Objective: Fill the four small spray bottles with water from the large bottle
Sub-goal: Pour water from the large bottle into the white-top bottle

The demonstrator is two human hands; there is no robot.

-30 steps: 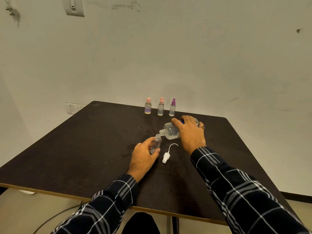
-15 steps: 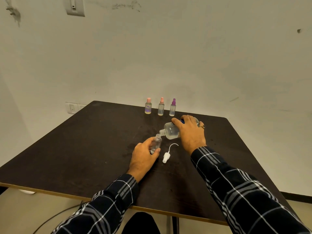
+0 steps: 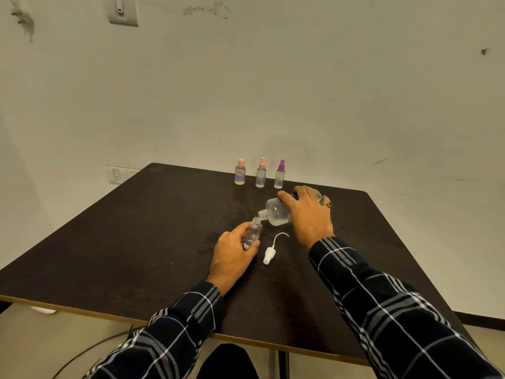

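Left hand point(image 3: 232, 258): grips open small bottle point(image 3: 252, 233) upright on table point(image 3: 109, 242).
Right hand point(image 3: 307, 214): holds large bottle point(image 3: 276, 212), mouth tipped toward 8 o'clock.
Technique: keep necks aligned, pour slowly.

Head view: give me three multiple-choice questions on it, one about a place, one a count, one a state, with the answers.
1. Where is the white cap? A) on the table beside the open bottle B) screwed on the open bottle C) by the wall
2. How many capped bottles stand at the far edge? A) two B) three C) four
3. How does the right hand hold the large bottle? A) upright B) tipped, neck toward the open bottle C) flat on the table
Answers: 1 A, it lies loose on the table; 2 B, two pink caps and one purple; 3 B, its neck points at the open bottle's mouth.
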